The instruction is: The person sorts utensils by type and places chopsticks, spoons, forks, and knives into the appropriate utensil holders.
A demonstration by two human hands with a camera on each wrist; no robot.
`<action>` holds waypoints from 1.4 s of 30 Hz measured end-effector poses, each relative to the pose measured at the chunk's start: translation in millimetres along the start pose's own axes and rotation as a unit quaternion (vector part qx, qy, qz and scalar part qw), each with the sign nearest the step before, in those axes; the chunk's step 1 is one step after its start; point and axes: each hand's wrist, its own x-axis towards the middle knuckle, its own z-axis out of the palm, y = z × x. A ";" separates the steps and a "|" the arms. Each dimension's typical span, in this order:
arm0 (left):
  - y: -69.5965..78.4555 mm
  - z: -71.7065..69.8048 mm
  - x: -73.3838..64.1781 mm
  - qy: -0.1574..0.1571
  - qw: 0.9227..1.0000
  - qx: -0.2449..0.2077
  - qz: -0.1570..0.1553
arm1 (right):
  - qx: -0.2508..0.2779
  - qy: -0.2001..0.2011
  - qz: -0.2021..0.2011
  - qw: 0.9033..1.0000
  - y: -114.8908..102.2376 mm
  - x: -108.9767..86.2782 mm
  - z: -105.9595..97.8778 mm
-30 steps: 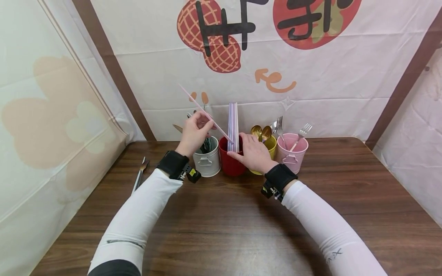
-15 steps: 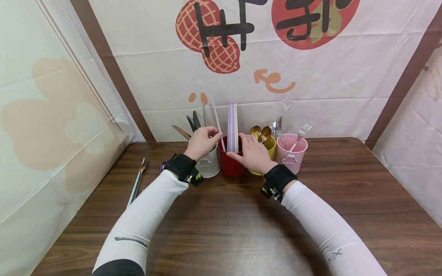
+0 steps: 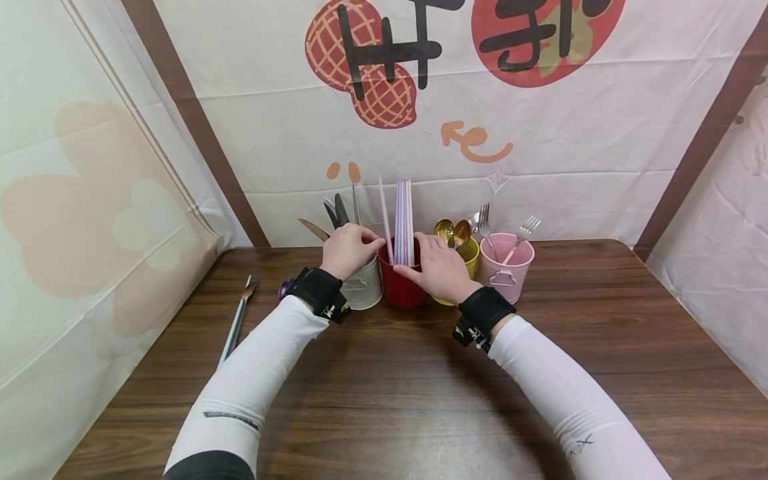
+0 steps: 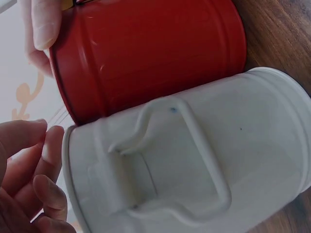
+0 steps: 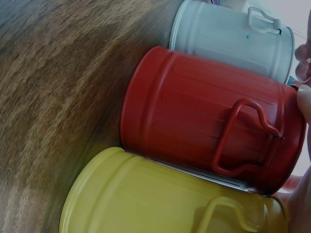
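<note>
In the head view my left hand [image 3: 348, 251] has thumb and index fingertips together beside a pink straw [image 3: 385, 213], pinching it at the red bucket's left rim. In the left wrist view those fingers [image 4: 48, 150] are close by the white bucket's [image 4: 257, 141] rim. The straw stands in the red bucket [image 3: 403, 291], leaning left of an upright bundle of pale purple and white straws [image 3: 403, 220]. My right hand [image 3: 441, 267] grips the red bucket's right rim; in the right wrist view the thumb [image 5: 304, 99] lies over the rim and other fingers are behind.
The white bucket holds knives [image 3: 341, 208] and other long utensils. Close on the right are a yellow bucket [image 3: 471, 260] with golden spoons and a pink bucket [image 3: 504, 280] with forks. More cutlery [image 3: 237, 323] lies at left on the wooden table [image 3: 396, 400], before a fabric backdrop.
My left hand has lowered and moved right, bringing the slanted pink straw nearly upright into the red bucket, beside the bundle. The right hand stays on the bucket.
</note>
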 end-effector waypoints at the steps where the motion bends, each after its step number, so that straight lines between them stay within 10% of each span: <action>1: -0.7 -1.6 -1.2 0.001 1.000 -0.002 0.000 | 0.001 -0.002 0.001 1.000 0.2 0.0 0.0; 13: -35.0 -31.7 -36.8 0.064 0.998 -0.017 0.023 | 0.008 -0.015 0.009 1.000 -0.1 -0.4 -0.7; 23: -105.1 -79.7 -74.5 0.116 0.993 0.022 -0.022 | 0.009 -0.014 0.011 1.000 -2.3 -1.7 -4.1; 32: -183.3 -103.8 -101.9 0.077 0.989 0.031 -0.119 | 0.002 -0.014 0.009 1.000 -0.9 -0.9 -2.5; 42: -218.2 -99.6 -121.1 -0.064 0.979 0.076 -0.175 | 0.005 -0.022 0.012 1.000 -2.7 -1.3 -4.0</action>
